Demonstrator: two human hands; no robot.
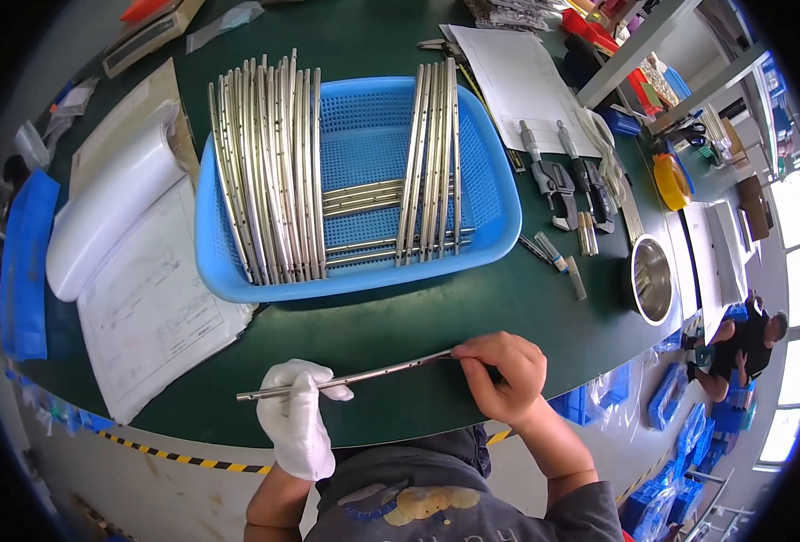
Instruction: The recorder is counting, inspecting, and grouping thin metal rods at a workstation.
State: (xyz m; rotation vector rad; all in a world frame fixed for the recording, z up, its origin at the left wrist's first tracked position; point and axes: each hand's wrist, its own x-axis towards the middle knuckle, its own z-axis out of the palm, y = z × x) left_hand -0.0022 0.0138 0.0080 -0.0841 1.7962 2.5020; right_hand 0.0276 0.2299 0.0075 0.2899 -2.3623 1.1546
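A slim, shiny metal rod with small holes along it [391, 368] lies across both my hands near the table's front edge, its right end slightly higher. My left hand [299, 417], in a white glove, is closed round the rod toward its left end, which sticks out past the fingers. Bare-fingered, my right hand [506, 372] pinches the right end between thumb and fingertips. Beyond the hands stands a blue perforated plastic basket [355, 291]. In it a thick bundle of similar rods [269, 172] leans at the left, a smaller bundle [430, 163] at the right, and several lie crosswise beneath.
Paper drawings [161, 312] spread at the left by a blue bin [25, 266]. Right of the basket lie two micrometers [553, 185], small cylindrical gauges [576, 275] and a metal bowl [651, 280]. A white sheet [517, 81] lies behind them. Another person [748, 343] is farther right.
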